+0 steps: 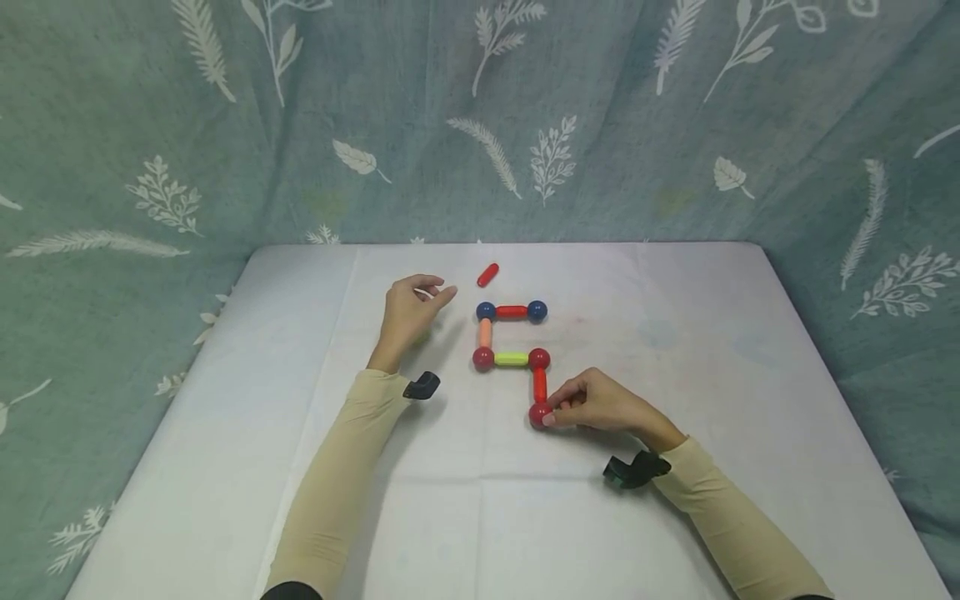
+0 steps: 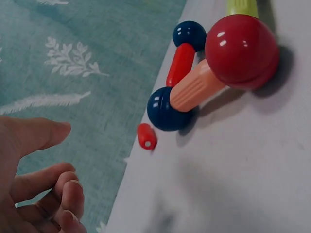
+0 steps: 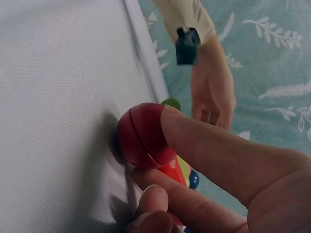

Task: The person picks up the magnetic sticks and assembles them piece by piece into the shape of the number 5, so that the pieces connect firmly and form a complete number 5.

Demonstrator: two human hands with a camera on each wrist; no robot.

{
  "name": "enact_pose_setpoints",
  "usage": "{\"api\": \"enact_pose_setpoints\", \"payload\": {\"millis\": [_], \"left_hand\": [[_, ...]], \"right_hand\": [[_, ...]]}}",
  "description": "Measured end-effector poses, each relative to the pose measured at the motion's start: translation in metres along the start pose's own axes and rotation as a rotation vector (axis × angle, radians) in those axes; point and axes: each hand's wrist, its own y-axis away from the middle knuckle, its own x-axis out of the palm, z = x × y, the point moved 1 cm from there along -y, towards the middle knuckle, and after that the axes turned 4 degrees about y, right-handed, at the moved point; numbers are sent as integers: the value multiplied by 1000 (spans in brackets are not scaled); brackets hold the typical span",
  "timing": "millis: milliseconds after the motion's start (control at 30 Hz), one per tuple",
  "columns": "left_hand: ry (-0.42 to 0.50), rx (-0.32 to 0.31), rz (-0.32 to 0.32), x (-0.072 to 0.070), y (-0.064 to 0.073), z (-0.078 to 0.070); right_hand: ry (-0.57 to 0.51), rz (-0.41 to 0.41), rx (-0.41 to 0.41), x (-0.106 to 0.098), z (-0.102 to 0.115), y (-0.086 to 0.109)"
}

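My right hand [image 1: 600,404] pinches a red ball [image 1: 538,415] between thumb and fingers at the near end of a magnetic building chain. From this ball a red rod [image 1: 540,386] runs to another red ball [image 1: 539,358]. A lime rod [image 1: 512,359] links that to a third red ball [image 1: 483,359], and a peach rod [image 1: 485,334] leads to a blue ball [image 1: 486,312]. One more red rod [image 1: 512,312] ends at a second blue ball [image 1: 537,311]. My left hand [image 1: 411,317] hovers left of the chain, fingers loosely curled, holding nothing visible.
A loose red rod [image 1: 488,275] lies behind the chain, near the far edge of the white table [image 1: 675,333]. Part of a green rounded thing [image 3: 172,103] shows past the held ball in the right wrist view. A leaf-patterned cloth [image 1: 420,100] hangs behind.
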Motion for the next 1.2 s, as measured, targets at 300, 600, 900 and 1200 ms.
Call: {"api": "enact_pose_setpoints", "payload": {"millis": [300, 600, 900, 1200], "left_hand": [[27, -14, 19, 30, -24, -5], [32, -88, 48, 52, -35, -8], [-11, -143, 59, 64, -43, -2], [-57, -116, 67, 67, -47, -1]], "right_hand": [[-7, -6, -3, 0, 0, 0], [-9, -1, -12, 0, 0, 0], [-13, -1, 4, 2, 2, 0], [-22, -9, -28, 2, 0, 0]]}}
